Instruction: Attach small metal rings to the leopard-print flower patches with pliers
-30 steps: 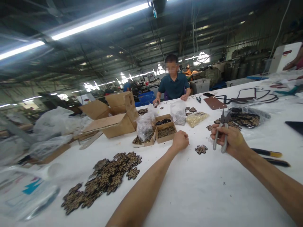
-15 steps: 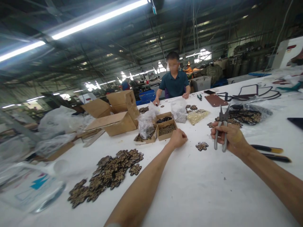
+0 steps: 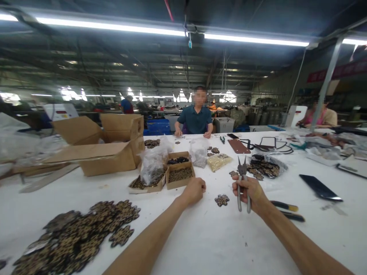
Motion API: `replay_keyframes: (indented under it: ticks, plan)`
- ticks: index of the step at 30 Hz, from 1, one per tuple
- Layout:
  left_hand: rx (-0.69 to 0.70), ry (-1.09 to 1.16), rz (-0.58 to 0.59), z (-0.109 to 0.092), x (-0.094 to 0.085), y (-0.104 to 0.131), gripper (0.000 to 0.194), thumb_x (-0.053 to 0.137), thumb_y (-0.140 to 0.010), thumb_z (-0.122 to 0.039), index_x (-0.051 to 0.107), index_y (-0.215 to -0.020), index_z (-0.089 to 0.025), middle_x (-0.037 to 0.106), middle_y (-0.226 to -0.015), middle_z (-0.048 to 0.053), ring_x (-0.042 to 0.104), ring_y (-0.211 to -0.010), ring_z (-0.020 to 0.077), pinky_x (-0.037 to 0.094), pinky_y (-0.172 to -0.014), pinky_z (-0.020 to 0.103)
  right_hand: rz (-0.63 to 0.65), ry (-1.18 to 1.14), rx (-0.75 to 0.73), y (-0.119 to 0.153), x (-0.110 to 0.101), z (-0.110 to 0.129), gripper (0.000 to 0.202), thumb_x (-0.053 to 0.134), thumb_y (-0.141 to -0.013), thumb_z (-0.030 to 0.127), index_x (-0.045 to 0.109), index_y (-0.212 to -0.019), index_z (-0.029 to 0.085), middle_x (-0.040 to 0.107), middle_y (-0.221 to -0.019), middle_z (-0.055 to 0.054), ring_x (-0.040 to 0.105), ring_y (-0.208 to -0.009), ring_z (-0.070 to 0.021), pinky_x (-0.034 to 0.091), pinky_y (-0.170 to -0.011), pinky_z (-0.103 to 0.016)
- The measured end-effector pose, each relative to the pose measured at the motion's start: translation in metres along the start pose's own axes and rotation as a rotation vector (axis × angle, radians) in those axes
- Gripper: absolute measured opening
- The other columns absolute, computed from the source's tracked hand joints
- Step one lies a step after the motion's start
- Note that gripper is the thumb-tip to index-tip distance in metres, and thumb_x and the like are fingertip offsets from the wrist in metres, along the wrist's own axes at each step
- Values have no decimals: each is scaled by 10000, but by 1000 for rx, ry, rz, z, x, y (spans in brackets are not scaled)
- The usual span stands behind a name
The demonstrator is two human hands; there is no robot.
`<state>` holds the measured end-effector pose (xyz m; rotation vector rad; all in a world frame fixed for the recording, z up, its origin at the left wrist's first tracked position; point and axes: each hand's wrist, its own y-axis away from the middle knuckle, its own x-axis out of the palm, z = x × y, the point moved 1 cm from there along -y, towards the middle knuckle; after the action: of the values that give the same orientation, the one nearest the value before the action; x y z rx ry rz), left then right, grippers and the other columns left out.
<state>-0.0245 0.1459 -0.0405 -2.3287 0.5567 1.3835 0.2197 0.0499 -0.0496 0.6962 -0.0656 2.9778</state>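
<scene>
My right hand is wrapped round the grey handles of a pair of long-nose pliers, whose jaws point up and stand slightly apart. My left hand rests on the white table with curled fingers; whatever they may pinch is hidden. Just beyond it sits a small cardboard box of brass-coloured studs. Between my hands lies one leopard-print, flower-shaped patch, flat on the table. A large heap of similar patches spreads at the lower left.
An open carton stands at the left. Beyond my right hand are a bag of dark patches and a yellowish bag. Dark-handled pliers lie beside my right forearm, a phone farther right. Across the table sits a co-worker.
My view has levelled out and shifted, so the table's contents appear farther left. Both hands keep their poses, the right still gripping the pliers.
</scene>
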Motion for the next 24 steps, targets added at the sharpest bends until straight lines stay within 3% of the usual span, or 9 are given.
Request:
replay_keyframes:
  ticks: [9, 15, 19, 22, 24]
  plan:
    - [-13, 58, -55, 0, 3, 1, 84, 632, -681, -95, 633, -637, -167, 685, -881, 111, 620, -896, 247, 431, -808, 317, -39, 0, -27, -4, -2, 4, 345, 743, -704, 296, 612, -1001, 178, 701, -719, -40, 626, -540, -165, 267, -315, -179]
    - [-130, 309, -106, -27, 9, -3, 100, 534, -832, -195, 620, -804, -151, 708, -845, 88, 666, -772, 175, 491, -695, 272, 67, -23, -32, 1, 6, -1, 381, 821, -725, 331, 647, -1023, 167, 714, -807, -70, 659, -660, -181, 335, -368, -183]
    - [-241, 579, -96, -59, 30, 0, 132, 433, -883, -196, 557, -883, -151, 723, -816, 91, 687, -650, 144, 506, -577, 241, 153, -111, -46, 8, 17, -1, 430, 847, -717, 297, 664, -1082, 161, 739, -984, -115, 714, -885, -262, 560, -612, -316]
    - [-363, 906, -100, -80, 44, 8, 69, 499, -852, -231, 526, -864, -170, 683, -687, 63, 679, -592, 178, 481, -511, 255, 217, -157, -54, 12, 23, 2, 474, 838, -718, 229, 652, -1150, 168, 734, -1089, -119, 709, -997, -288, 591, -809, -422]
    - [-388, 1035, -99, -90, 48, 12, 91, 522, -837, -260, 520, -807, -174, 619, -579, 31, 631, -512, 170, 429, -462, 246, 251, -179, -74, 14, 25, 4, 495, 812, -739, 191, 633, -1200, 174, 724, -1151, -123, 700, -1044, -288, 589, -855, -437]
